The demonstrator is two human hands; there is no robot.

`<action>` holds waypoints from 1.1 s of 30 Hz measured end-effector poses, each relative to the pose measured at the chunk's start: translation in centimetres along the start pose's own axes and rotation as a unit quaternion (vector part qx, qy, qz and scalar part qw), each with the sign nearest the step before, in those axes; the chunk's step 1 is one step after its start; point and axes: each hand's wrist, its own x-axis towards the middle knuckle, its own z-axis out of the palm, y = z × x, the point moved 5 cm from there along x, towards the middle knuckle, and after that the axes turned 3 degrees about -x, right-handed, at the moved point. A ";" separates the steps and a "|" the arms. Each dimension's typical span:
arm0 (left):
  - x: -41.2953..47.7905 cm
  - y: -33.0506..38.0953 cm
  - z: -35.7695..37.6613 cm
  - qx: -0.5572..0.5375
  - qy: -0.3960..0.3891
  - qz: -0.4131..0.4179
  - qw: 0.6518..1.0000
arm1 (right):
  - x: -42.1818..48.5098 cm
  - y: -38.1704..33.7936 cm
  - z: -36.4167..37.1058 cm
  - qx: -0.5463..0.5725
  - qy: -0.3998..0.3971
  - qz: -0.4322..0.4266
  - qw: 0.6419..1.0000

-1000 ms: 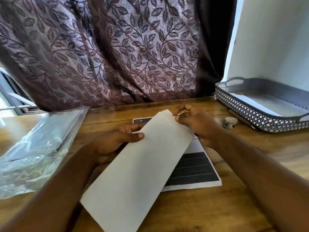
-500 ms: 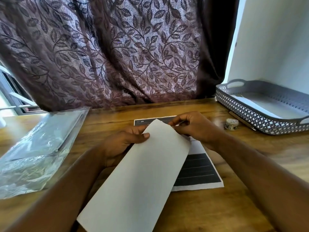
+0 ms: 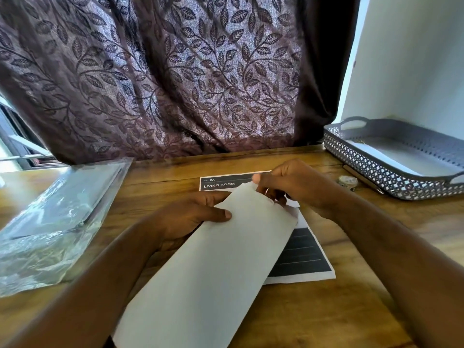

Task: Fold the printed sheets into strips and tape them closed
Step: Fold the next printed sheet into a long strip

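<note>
A folded white sheet [image 3: 216, 267] lies slanted over the wooden table, blank side up, its far end raised between both hands. My left hand [image 3: 190, 217] grips its left edge with the thumb on top. My right hand [image 3: 293, 182] pinches the far corner. Under it lies a printed sheet [image 3: 301, 249] with dark bands and a "2A LIVING ROOM" header. A small roll of tape [image 3: 348, 182] stands on the table to the right of my right hand.
A grey perforated tray [image 3: 386, 169] holding white paper sits at the right rear. A clear plastic sleeve [image 3: 55, 219] with papers lies at the left. A leaf-patterned curtain [image 3: 163, 79] hangs along the table's back edge.
The folded sheet's far end has dropped and drawn nearer. My right hand came down onto its far corner. The printed sheet's header now shows behind it.
</note>
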 end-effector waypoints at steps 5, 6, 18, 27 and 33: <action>0.2 0.6 1.3 0.032 -0.013 0.029 0.999 | -0.4 -0.5 0.1 -0.056 -0.041 -0.002 0.998; 0.2 0.5 1.6 0.032 -0.017 0.029 0.999 | -0.4 -0.5 0.0 -0.048 -0.039 -0.002 0.998; 0.1 0.3 0.5 0.044 -0.002 0.031 0.999 | -0.6 1.5 -0.2 0.140 -0.078 0.099 0.982; -0.9 0.2 -0.7 0.132 -0.043 0.032 0.990 | -1.5 2.6 -0.1 0.249 -0.221 0.184 0.925; -1.8 -0.3 -6.2 0.100 -0.009 0.016 0.995 | -1.2 3.3 -3.0 0.315 -0.135 0.168 0.924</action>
